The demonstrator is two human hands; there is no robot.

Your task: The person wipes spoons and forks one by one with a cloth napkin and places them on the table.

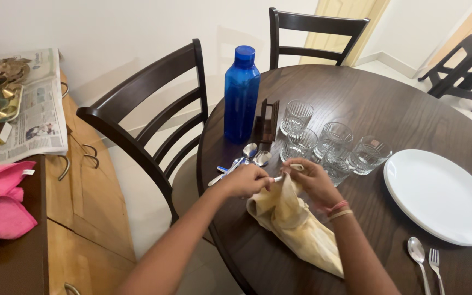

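1. The left hand (pixel 245 180) grips the handle of a piece of cutlery (pixel 277 178) over the dark round table (pixel 411 114).
2. The right hand (pixel 312 180) wraps a yellowish cloth (pixel 301 229) around that cutlery's other end.
3. Loose spoons (pixel 244 158) lie just behind the hands, beside a blue bottle (pixel 241 95).
4. Five clear glasses (pixel 329 143) cluster near a white plate (pixel 443 196).

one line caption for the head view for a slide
Left hand and right hand wipe a utensil with a beige cloth beside five glasses.
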